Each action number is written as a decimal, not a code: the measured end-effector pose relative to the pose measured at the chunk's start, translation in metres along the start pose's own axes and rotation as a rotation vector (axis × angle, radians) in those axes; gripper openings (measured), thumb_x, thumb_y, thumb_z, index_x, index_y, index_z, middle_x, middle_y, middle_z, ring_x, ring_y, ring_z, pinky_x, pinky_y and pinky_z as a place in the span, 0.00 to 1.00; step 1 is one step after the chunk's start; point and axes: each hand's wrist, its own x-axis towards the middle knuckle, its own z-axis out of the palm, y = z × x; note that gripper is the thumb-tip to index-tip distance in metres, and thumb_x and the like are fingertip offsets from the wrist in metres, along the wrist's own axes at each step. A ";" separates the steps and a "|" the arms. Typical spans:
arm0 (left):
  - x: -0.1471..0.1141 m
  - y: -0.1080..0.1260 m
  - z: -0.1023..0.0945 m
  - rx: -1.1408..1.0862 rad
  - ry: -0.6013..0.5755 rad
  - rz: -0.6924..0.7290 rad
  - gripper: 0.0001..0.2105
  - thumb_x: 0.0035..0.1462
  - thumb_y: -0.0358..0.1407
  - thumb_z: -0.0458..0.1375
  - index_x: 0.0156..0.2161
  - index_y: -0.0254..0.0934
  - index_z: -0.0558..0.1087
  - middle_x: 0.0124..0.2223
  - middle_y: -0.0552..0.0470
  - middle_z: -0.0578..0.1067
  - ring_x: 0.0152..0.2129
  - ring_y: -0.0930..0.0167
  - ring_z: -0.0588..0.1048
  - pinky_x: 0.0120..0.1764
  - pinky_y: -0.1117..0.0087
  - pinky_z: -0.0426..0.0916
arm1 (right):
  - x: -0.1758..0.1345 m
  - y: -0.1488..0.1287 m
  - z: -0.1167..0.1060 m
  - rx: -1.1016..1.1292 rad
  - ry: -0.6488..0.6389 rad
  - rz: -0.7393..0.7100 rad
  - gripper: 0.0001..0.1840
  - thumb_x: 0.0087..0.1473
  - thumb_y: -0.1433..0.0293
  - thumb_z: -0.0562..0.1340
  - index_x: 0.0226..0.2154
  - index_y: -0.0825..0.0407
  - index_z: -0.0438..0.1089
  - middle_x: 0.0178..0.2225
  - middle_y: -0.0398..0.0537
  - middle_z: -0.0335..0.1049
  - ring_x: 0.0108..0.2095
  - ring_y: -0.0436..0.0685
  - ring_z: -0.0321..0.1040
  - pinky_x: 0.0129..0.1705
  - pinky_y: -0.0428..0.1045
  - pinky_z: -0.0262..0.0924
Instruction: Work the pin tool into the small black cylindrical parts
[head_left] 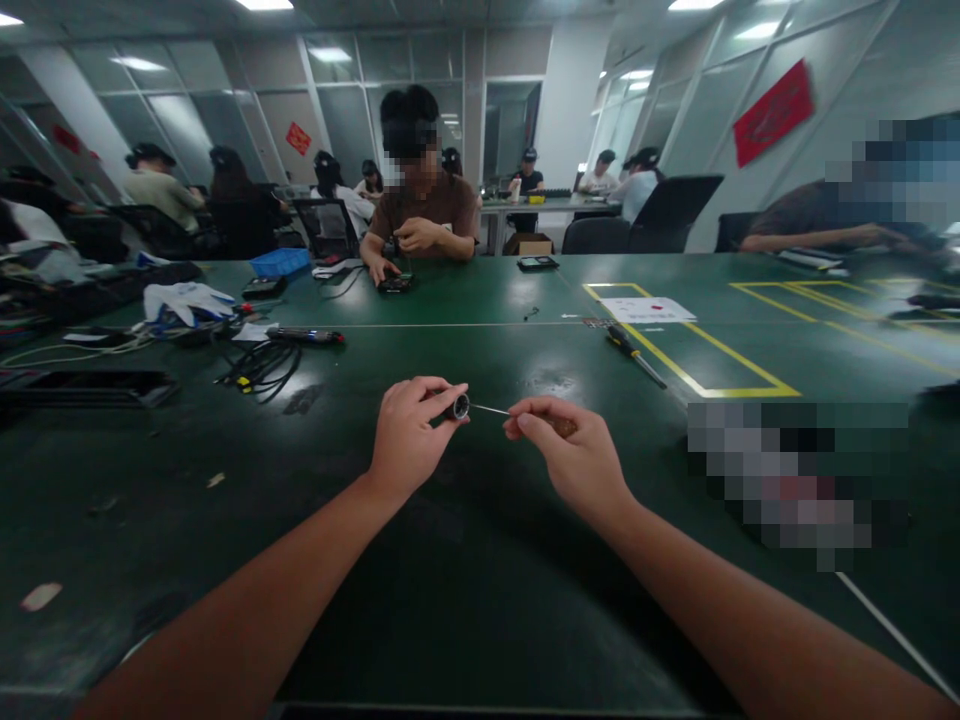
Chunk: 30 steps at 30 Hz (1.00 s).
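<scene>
Near the middle of the green table, my left hand [409,432] grips a small dark cylindrical part [460,406] between thumb and fingers. Its round end, with a silvery rim, faces right; the rest is hidden by the fingers. My right hand [577,445] is closed around a screwdriver [562,426] with a brownish handle. The thin metal shaft points left and its tip is at or just beside the part's round end; I cannot tell whether they touch. Both hands are held above the table.
A yellow-and-black screwdriver [634,352] and white paper [649,310] lie ahead to the right. Leftward are a coiled black cable [262,372], a pen-shaped tool [307,336], white gloves [187,303] and a blue bin [280,262]. A co-worker [424,215] sits opposite. A blurred-out object [787,485] lies at right.
</scene>
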 end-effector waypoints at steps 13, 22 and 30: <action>0.000 0.003 0.000 -0.076 -0.023 -0.067 0.19 0.52 0.31 0.71 0.50 0.44 0.80 0.45 0.50 0.79 0.41 0.65 0.76 0.45 0.60 0.70 | -0.006 0.003 0.003 -0.086 -0.032 -0.059 0.08 0.59 0.65 0.64 0.37 0.51 0.78 0.33 0.47 0.81 0.34 0.57 0.78 0.38 0.52 0.69; -0.001 0.004 0.002 -0.138 -0.019 -0.086 0.18 0.52 0.32 0.71 0.50 0.45 0.80 0.46 0.50 0.79 0.42 0.64 0.77 0.46 0.60 0.72 | -0.009 -0.001 0.004 -0.193 -0.060 -0.110 0.08 0.60 0.65 0.63 0.36 0.49 0.78 0.33 0.46 0.81 0.34 0.57 0.79 0.37 0.51 0.68; -0.001 0.009 0.002 -0.210 -0.044 -0.160 0.19 0.51 0.31 0.72 0.49 0.43 0.80 0.46 0.50 0.80 0.43 0.64 0.79 0.48 0.60 0.74 | -0.009 -0.001 0.002 -0.238 -0.055 -0.109 0.08 0.60 0.66 0.63 0.36 0.50 0.76 0.30 0.46 0.79 0.31 0.57 0.78 0.34 0.50 0.68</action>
